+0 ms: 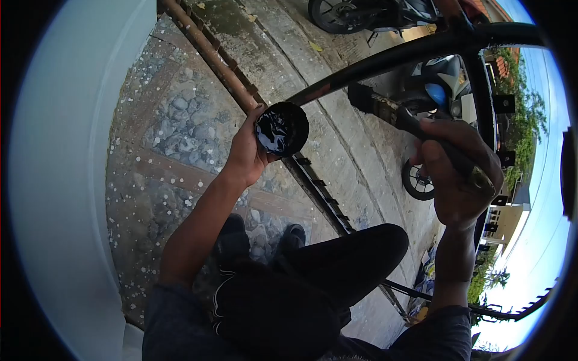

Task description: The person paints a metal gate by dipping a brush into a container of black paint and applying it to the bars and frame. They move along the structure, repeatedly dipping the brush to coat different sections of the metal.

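My left hand (248, 147) is wrapped round a small round cup of glossy black paint (282, 129), its mouth facing up toward me. In my right hand (460, 168) is a paintbrush (394, 112), gripped by its dark handle. The bristles are coated black and point left, apart from the cup. Just above the brush runs a black metal bar (385, 60), which looks painted, with a reddish-brown patch near its lower end. It joins an upright black post (483, 90) beside my right hand.
A brown rusty rail (214, 57) runs along the ground by the stone paving (186, 120). Motorcycles (340, 15) stand beyond the bars. A white wall (72, 180) rises at the left. My bent knee (385, 243) is below the right hand.
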